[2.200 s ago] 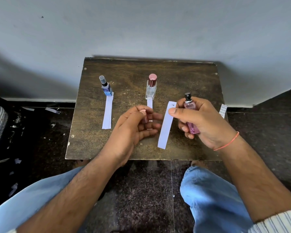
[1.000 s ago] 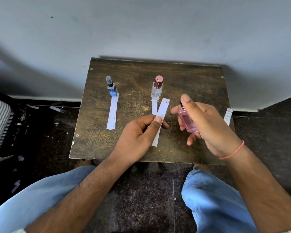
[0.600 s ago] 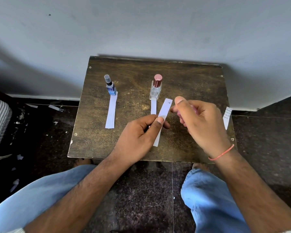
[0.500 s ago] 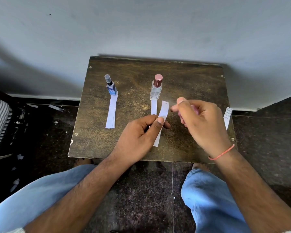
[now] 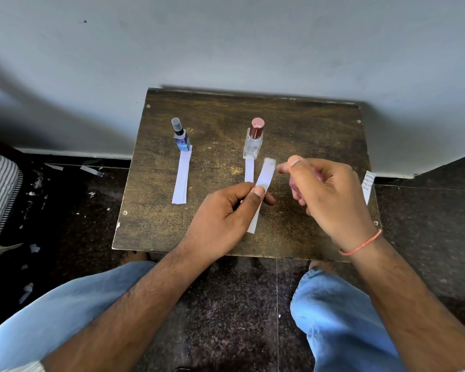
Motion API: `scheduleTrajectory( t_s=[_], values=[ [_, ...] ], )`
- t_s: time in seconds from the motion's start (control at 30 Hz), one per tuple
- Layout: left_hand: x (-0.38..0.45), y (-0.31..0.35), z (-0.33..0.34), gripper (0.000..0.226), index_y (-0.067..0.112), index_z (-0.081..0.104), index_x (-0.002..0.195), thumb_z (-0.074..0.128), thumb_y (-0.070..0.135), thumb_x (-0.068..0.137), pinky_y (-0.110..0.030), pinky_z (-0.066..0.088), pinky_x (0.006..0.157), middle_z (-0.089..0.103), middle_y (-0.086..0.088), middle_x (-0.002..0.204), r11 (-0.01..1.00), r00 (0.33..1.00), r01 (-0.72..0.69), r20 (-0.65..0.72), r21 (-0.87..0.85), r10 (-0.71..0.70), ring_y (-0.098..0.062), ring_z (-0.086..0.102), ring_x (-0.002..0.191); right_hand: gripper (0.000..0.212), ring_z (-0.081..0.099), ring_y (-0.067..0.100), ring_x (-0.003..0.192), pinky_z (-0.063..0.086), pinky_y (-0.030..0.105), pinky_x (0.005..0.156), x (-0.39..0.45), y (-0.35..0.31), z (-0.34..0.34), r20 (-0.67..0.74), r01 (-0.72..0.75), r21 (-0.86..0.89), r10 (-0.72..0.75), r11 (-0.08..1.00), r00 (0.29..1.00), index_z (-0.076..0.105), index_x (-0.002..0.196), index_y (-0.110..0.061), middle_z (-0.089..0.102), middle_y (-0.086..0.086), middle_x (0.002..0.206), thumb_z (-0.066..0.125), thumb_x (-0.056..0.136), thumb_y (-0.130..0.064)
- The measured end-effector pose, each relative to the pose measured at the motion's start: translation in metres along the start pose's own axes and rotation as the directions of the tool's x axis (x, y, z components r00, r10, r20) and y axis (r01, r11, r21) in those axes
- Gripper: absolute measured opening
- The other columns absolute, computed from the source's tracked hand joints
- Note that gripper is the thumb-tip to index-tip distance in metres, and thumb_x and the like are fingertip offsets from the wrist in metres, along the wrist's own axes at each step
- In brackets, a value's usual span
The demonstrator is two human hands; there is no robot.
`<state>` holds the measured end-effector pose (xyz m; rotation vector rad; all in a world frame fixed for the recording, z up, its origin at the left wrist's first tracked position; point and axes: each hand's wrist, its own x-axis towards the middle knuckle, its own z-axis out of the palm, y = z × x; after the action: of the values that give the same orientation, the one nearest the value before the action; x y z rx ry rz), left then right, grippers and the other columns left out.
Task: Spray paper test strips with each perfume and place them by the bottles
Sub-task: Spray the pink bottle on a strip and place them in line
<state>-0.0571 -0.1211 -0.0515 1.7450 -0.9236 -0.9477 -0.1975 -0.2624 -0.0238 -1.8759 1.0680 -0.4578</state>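
Head view: left hand (image 5: 226, 210) pinches strip (image 5: 263, 181) (upright).

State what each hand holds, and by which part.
Left hand pinches a paper strip near its middle. Right hand wraps the pink bottle round its body.

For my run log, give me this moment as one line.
left hand: pinches strip | right hand: grips pink bottle, aimed at strip top | two strips already laid by bottles
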Motion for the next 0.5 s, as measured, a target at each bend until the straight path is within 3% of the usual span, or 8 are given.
scheduleTrajectory(
  t_s=[0.1, 0.17, 0.27, 0.37, 0.5],
  values=[
    [-0.0001, -0.0002, 0.0002, 0.035, 0.039, 0.079, 0.103, 0.049, 0.056, 0.109, -0.051, 0.049, 0.057, 0.062, -0.029, 0.074, 1.000, 1.000, -0.006, -0.001, 0.003, 0.006, -0.045, 0.056, 0.063, 0.066, 0.060, 0.014, 0.057, 0.045, 0.039, 0.061, -0.0001, 0.0005, 0.0002, -0.015, -0.048, 0.067, 0.049, 0.997, 0.999, 0.082, 0.088, -0.013, 0.062, -0.004, 0.058, 0.053, 0.093, -0.073],
    [-0.0002, -0.0005, 0.0003, 0.035, 0.038, 0.079, 0.103, 0.049, 0.055, 0.109, -0.051, 0.048, 0.057, 0.062, -0.029, 0.074, 1.000, 1.000, -0.008, -0.002, 0.002, 0.008, -0.045, 0.055, 0.062, 0.063, 0.063, 0.008, 0.058, 0.043, 0.033, 0.064, -0.0010, -0.0014, -0.0004, -0.006, -0.059, 0.088, 0.060, 0.994, 0.998, 0.084, 0.088, -0.019, 0.064, -0.013, 0.057, 0.053, 0.091, -0.074],
    [0.0000, 0.0000, 0.0010, 0.035, 0.038, 0.079, 0.102, 0.049, 0.056, 0.108, -0.053, 0.050, 0.060, 0.064, -0.029, 0.077, 1.000, 1.000, -0.008, -0.003, -0.008, 0.008, -0.044, 0.058, 0.065, 0.056, 0.065, 0.014, 0.060, 0.044, 0.034, 0.064, -0.0024, -0.0043, -0.0021, 0.016, -0.043, 0.087, 0.042, 0.995, 0.999, 0.079, 0.074, -0.026, 0.068, -0.004, 0.061, 0.053, 0.093, -0.072],
    [0.0003, 0.0001, 0.0014, 0.035, 0.038, 0.079, 0.103, 0.049, 0.056, 0.108, -0.054, 0.050, 0.061, 0.064, -0.029, 0.077, 1.000, 1.000, -0.004, -0.001, -0.011, 0.004, -0.044, 0.058, 0.065, 0.061, 0.064, 0.032, 0.063, 0.043, 0.038, 0.062, -0.0028, -0.0036, -0.0020, 0.041, -0.032, 0.081, 0.029, 0.996, 0.999, 0.071, 0.066, -0.015, 0.067, 0.010, 0.062, 0.054, 0.093, -0.066],
    [0.0003, 0.0019, 0.0017, 0.034, 0.037, 0.080, 0.102, 0.051, 0.053, 0.109, -0.052, 0.048, 0.058, 0.062, -0.029, 0.075, 1.000, 1.000, 0.004, -0.002, -0.015, -0.004, -0.045, 0.055, 0.064, 0.051, 0.063, 0.005, 0.058, 0.044, 0.029, 0.063, -0.0032, -0.0057, -0.0027, 0.032, -0.091, 0.129, 0.088, 0.987, 0.996, 0.085, 0.086, -0.026, 0.067, -0.009, 0.058, 0.055, 0.091, -0.066]
  ],
)
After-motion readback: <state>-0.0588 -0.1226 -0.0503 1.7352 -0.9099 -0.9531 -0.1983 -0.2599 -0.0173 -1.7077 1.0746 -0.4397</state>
